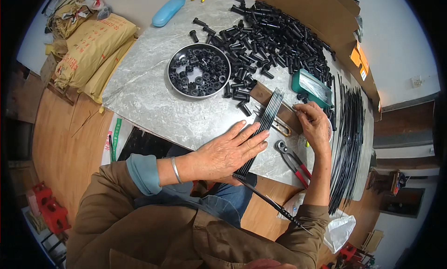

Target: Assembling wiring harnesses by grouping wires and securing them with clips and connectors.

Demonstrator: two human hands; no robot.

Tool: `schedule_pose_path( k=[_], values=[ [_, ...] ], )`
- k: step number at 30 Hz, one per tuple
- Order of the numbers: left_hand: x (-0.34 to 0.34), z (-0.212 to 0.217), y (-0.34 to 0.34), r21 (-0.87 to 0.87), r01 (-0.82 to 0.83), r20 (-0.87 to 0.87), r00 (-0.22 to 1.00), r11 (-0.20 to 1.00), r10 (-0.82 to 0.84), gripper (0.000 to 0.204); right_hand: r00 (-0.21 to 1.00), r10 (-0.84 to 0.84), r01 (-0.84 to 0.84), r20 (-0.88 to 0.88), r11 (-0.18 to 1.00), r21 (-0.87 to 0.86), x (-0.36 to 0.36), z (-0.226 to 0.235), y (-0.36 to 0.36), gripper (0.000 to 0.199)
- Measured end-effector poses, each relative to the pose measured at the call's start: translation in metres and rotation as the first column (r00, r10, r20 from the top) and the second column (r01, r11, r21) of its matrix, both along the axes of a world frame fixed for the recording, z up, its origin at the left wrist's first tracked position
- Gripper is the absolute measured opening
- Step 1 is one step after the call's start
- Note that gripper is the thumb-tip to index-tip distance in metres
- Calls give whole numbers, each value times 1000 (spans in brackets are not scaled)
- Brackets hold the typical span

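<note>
My left hand holds a bundle of thin dark umbrella ribs, four straight fingers across the top and the thumb mostly hidden underneath. The ribs slant from the tabletop over its near edge. A dark rod runs from their near end toward my right sleeve. My right hand is closed in a pinch beside a brown wooden block; what sits in the fingertips is too small to make out. Between the hands lies a brass-coloured metal tool. Pincers with red handles rest nearer me.
A steel bowl contains small black notched parts. Black plastic tubes lie heaped behind it. On the right are a green tray of thin pale strands and long black rods. A blue case lies far left; sacks stand beyond.
</note>
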State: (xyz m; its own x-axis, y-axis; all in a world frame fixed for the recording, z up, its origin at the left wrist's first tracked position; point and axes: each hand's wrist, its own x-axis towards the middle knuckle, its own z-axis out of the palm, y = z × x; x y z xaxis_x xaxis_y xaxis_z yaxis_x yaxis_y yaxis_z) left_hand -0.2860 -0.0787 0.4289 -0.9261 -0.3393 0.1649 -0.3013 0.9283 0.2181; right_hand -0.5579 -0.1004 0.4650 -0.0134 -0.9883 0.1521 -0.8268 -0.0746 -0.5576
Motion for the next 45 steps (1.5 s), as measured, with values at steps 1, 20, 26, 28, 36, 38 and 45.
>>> schedule_pose_path(
  k=[1, 20, 26, 28, 36, 38, 45],
  values=[
    [0, -1, 0, -48, -3, 10, 1000, 999, 4, 101, 1000, 5, -6, -16, 1000, -10, 0, 0, 1, 16],
    [1, -4, 0, -4, 5, -59, 998, 1000, -5, 97, 999, -8, 8, -45, 1000, -4, 4, 1, 3, 16],
    [3, -2, 0, 23, 13, -59, 998, 1000, -11, 97, 1000, 2, -2, -28, 1000, 2, 5, -2, 1, 16],
    [3, 0, 0, 13, 19, -56, 998, 1000, -18, 97, 1000, 5, -4, -6, 1000, 7, 3, -2, 1, 16],
    [3, -1, -1, 52, 26, -80, 997, 998, -22, 96, 974, 82, -106, -211, 989, -104, 6, 1, -17, 9],
    [2, -3, -1, 56, 27, -80, 997, 998, -23, 95, 957, 88, -123, -277, 986, -114, 8, 1, -21, 8],
    [3, -5, 1, 104, 16, -143, 990, 994, -1, 107, 881, 146, -186, -449, 981, -46, 16, 12, -25, 9]
  ],
)
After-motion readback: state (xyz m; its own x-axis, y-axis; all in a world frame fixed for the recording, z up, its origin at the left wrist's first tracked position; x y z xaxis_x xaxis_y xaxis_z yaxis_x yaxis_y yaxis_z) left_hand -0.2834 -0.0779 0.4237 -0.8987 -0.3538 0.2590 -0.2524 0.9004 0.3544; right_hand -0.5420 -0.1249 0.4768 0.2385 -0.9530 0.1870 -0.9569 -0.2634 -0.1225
